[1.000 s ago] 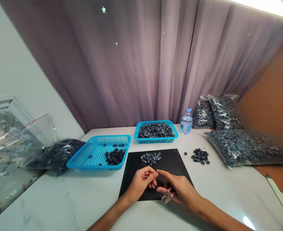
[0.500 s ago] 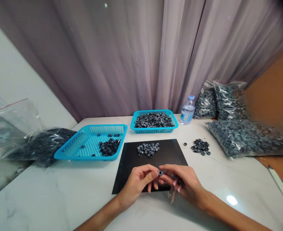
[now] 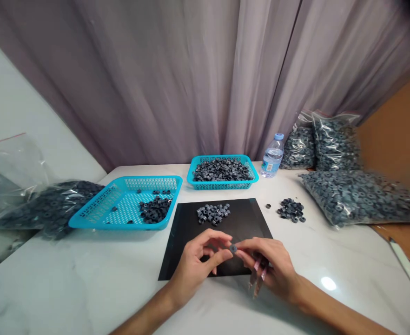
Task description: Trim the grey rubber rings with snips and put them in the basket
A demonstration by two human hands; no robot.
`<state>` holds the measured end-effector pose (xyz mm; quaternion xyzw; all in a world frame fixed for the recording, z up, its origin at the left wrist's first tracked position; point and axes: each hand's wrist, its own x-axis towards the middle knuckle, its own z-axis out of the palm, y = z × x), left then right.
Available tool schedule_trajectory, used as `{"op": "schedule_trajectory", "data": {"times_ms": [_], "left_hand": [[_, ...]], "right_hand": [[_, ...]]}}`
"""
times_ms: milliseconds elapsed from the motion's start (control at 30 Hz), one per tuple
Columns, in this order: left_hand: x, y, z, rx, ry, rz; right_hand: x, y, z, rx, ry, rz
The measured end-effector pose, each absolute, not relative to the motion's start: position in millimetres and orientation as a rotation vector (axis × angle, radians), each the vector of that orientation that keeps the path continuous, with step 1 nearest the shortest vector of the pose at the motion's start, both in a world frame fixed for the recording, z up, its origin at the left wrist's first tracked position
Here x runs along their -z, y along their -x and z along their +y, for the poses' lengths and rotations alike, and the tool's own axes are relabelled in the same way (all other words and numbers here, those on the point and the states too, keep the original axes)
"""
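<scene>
A small dark grey ring-shaped piece (image 3: 233,249) is pinched between my two hands over the black mat (image 3: 177,251), its hole facing me. My left hand (image 3: 200,258) grips its left side with thumb and fingertips. On the other side, the thumb and forefinger of my right hand (image 3: 273,263) close on it too. Tucked in the curled lower fingers of that hand is a slim pink, two-pronged tool (image 3: 257,279), which looks like tweezers. Beyond my hands, a loose heap of similar grey pieces (image 3: 213,214) lies on the mat.
A blue basket (image 3: 86,216) with some pieces stands left; a fuller blue basket (image 3: 222,185) is behind. Right of the mat lies another small pile (image 3: 291,210). A water bottle (image 3: 272,156), a large filled bag (image 3: 361,197) and a left-hand bag (image 3: 58,204) surround the work area.
The ring-shaped piece has turned so its round face shows more. My left fingers have shifted and spread slightly; the pink tool has swung a little right. The camera view has shifted slightly.
</scene>
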<state>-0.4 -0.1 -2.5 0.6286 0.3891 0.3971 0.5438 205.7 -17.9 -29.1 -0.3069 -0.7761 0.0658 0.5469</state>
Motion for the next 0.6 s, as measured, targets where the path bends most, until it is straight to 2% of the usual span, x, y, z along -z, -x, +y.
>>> {"op": "schedule_trajectory", "data": {"times_ms": [167, 367, 600], "left_hand": [[-3.0, -0.1, -5.0, -1.037, -1.77, 0.915], [-3.5, -7.0, -2.9, -1.001, -1.401, 0.893], [-9.1, -9.4, -0.6, -0.941, -1.325, 0.975]], "right_hand": [[32.9, -206.3, -16.4, -0.159, 0.76, -1.83], [35.8, -205.0, -15.4, -0.273, 0.788, -1.854], [33.4, -204.4, -16.2, -0.357, 0.796, -1.875]]}}
